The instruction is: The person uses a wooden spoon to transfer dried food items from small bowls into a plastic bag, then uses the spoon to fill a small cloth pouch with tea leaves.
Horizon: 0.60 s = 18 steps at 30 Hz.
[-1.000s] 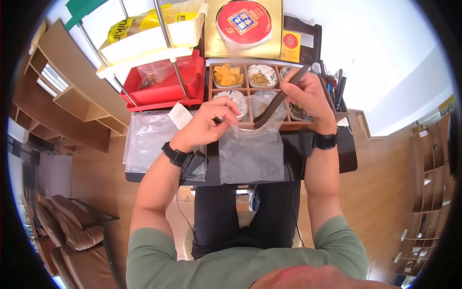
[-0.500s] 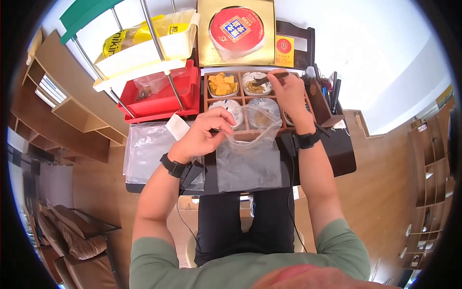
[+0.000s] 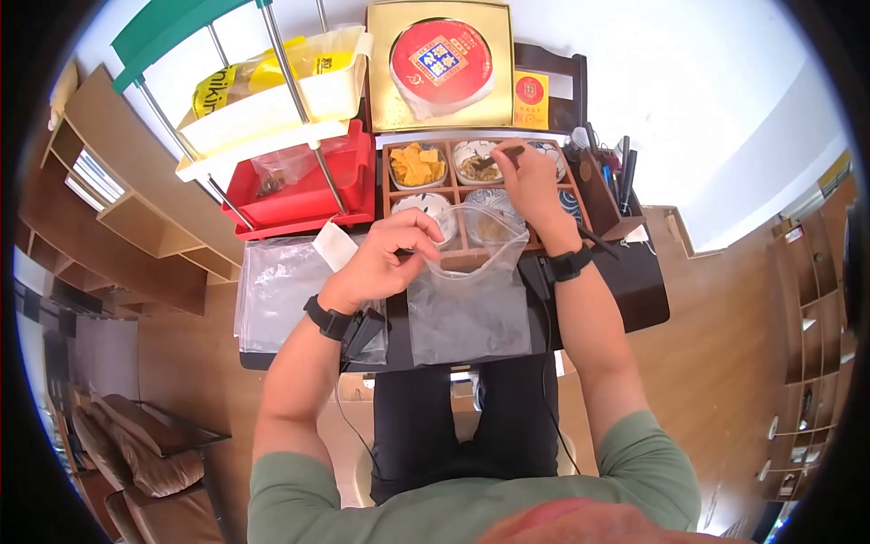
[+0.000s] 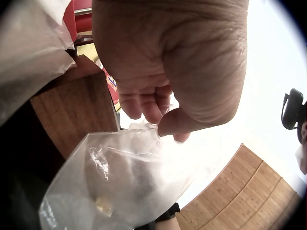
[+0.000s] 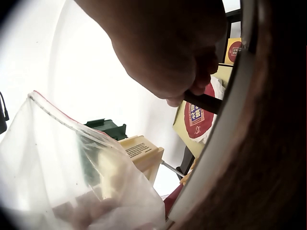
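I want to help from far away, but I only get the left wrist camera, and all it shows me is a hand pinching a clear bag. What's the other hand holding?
Observer: The right hand is gripping a dark tool.

Operator: Ooh! Where's the tip of it?

Observer: In the head view it's over or in the white bowl in the middle of the far row of the wooden tray. I can't tell if it touches the bits inside.

Operator: And what's standing on the right side of the tray?

Observer: A brown holder with pens sticking up from it.
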Motion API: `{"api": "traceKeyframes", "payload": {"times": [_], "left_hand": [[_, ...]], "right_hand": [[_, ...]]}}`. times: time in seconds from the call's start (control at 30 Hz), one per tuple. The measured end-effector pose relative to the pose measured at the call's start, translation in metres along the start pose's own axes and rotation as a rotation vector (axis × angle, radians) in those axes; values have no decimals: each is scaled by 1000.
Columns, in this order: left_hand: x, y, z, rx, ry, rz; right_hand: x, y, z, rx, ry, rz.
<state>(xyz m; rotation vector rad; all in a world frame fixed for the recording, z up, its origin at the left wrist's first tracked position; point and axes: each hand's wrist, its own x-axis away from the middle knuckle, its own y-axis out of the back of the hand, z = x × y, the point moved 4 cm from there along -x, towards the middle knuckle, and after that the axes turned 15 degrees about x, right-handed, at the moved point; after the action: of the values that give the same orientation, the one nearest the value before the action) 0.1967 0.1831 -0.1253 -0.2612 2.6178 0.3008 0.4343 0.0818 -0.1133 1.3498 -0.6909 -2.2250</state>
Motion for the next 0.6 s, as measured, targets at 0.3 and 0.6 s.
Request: {"api": "traceKeyframes", "payload": {"times": [0.3,0.6], "left_hand": [[-1,-2,-1,-19,-17,-11],[1,-2,1,7,0,-19]], "right_hand": [[-6,21,-4,-24,-43,-131],[-3,9,1,62,30,-42]]}}
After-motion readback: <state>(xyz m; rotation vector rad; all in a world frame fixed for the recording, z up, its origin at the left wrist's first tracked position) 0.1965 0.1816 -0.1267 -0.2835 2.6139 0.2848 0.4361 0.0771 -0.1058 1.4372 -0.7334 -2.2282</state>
